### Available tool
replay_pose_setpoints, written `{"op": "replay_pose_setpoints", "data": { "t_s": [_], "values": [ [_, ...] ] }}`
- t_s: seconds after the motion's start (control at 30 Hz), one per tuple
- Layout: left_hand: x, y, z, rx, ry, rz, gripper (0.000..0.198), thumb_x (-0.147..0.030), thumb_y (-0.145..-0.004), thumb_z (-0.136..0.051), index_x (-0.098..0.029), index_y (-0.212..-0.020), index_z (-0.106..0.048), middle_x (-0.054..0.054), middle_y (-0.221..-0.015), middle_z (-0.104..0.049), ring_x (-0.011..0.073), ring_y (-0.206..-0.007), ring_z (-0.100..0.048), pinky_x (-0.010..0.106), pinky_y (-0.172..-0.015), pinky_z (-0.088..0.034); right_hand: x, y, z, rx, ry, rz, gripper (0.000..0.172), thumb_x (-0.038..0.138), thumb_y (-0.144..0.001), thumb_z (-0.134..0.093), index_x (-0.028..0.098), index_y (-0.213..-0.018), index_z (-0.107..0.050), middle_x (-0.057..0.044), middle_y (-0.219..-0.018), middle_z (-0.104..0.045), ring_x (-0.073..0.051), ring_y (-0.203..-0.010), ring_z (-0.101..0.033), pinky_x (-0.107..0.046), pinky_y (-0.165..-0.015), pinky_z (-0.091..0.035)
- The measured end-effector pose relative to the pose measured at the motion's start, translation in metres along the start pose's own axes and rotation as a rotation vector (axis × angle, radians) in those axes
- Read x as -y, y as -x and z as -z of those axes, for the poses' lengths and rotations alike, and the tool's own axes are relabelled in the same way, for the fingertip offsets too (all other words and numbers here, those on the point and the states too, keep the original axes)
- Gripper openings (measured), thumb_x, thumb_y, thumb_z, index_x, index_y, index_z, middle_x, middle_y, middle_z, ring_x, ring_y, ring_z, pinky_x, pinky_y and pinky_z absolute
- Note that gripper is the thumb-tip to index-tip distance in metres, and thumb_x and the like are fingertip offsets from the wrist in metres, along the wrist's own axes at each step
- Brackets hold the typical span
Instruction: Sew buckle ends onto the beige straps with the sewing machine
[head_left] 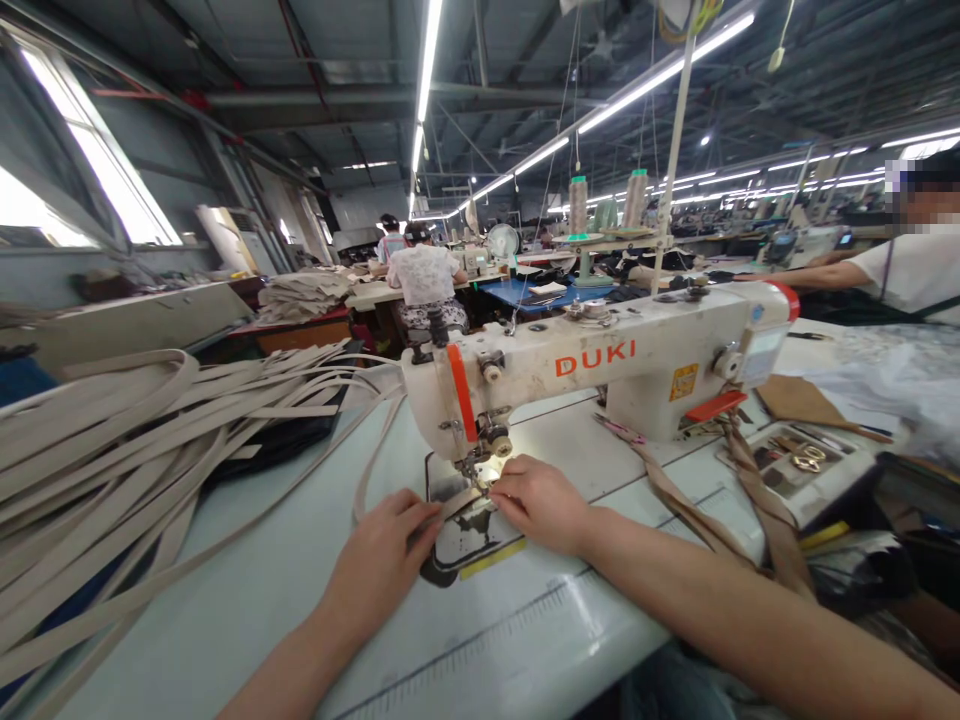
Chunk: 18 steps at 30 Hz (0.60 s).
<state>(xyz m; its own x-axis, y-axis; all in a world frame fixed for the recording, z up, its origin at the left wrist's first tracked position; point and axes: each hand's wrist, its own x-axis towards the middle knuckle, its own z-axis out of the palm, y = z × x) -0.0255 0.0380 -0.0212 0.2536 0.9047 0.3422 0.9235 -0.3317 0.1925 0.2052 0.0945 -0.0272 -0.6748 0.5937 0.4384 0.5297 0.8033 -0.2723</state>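
A white sewing machine (525, 372) with orange trim stands in front of me, its small lamp lighting the needle area (480, 470). A narrow beige fabric strip (459, 502) lies flat across the needle plate, running under the presser foot. My left hand (386, 550) is closed on the strip's left part, thumb and fingers pressed together. Close to the presser foot, on the right, my right hand (544, 505) is closed, its fingertips pinched at the strip beside the needle. Exactly what lies between those fingertips is partly hidden.
Many long beige strips (150, 430) are heaped on the left of the table (285, 570). Brown strips (765, 500) hang at the right, beside a tray (832, 500) with gold-handled scissors (808, 458). Thread cones (577, 208) stand behind. Co-workers sit ahead and at the right.
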Motion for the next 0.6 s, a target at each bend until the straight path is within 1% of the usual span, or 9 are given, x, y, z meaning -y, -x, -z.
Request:
{"op": "replay_pose_setpoints", "data": {
  "t_s": [0.1,0.2,0.33,0.47,0.53,0.6],
  "values": [
    [-0.001,-0.004,-0.003,-0.047,0.012,-0.027,0.031,-0.037,-0.088,-0.046,-0.022,-0.093,-0.071,0.006,-0.095,-0.066,0.0231,-0.087,-0.063,0.038,-0.08,-0.052,-0.001,0.002,-0.001,-0.019,-0.011,-0.018,0.025,0.023,-0.093,-0.044,0.017,-0.078,-0.062,-0.005,-0.08,-0.06,-0.016,-0.081,-0.053,-0.027,-0.073,-0.04],
    [-0.004,-0.009,-0.006,-0.053,0.027,-0.057,0.026,-0.035,-0.087,-0.049,-0.022,-0.093,-0.071,0.006,-0.1,-0.066,0.0232,-0.093,-0.061,0.038,-0.086,-0.051,-0.002,0.002,-0.001,-0.036,-0.018,-0.026,0.025,0.024,-0.093,-0.045,0.017,-0.076,-0.062,-0.005,-0.078,-0.059,-0.016,-0.081,-0.053,-0.027,-0.072,-0.039],
    [-0.011,-0.018,-0.008,-0.003,0.045,-0.105,0.021,-0.028,-0.087,-0.051,-0.023,-0.091,-0.071,0.005,-0.093,-0.067,0.0209,-0.089,-0.06,0.035,-0.083,-0.05,-0.002,0.002,-0.002,-0.049,-0.028,-0.044,0.026,0.024,-0.093,-0.045,0.017,-0.075,-0.062,-0.004,-0.077,-0.059,-0.016,-0.08,-0.053,-0.027,-0.071,-0.039],
    [-0.015,-0.026,-0.01,-0.01,0.055,-0.099,0.021,-0.026,-0.089,-0.051,-0.023,-0.084,-0.071,0.004,-0.085,-0.068,0.0201,-0.084,-0.06,0.033,-0.077,-0.05,-0.001,0.005,-0.001,-0.059,-0.006,-0.069,0.026,0.024,-0.093,-0.044,0.017,-0.077,-0.062,-0.004,-0.079,-0.059,-0.016,-0.08,-0.053,-0.026,-0.071,-0.039],
    [-0.016,-0.026,-0.011,-0.019,0.06,-0.091,0.021,-0.025,-0.088,-0.051,-0.023,-0.084,-0.071,0.004,-0.084,-0.068,0.0208,-0.083,-0.06,0.034,-0.076,-0.05,0.001,0.006,-0.001,-0.048,0.047,-0.05,0.025,0.024,-0.093,-0.044,0.017,-0.078,-0.063,-0.005,-0.08,-0.06,-0.016,-0.08,-0.053,-0.027,-0.072,-0.04],
    [-0.017,-0.026,-0.012,-0.021,0.072,-0.097,0.019,-0.023,-0.087,-0.052,-0.023,-0.085,-0.071,0.004,-0.085,-0.069,0.0208,-0.085,-0.061,0.033,-0.077,-0.049,0.003,0.007,-0.001,-0.035,0.119,0.014,0.025,0.025,-0.093,-0.044,0.017,-0.078,-0.063,-0.005,-0.08,-0.061,-0.017,-0.08,-0.052,-0.028,-0.073,-0.04]
  ]
}}
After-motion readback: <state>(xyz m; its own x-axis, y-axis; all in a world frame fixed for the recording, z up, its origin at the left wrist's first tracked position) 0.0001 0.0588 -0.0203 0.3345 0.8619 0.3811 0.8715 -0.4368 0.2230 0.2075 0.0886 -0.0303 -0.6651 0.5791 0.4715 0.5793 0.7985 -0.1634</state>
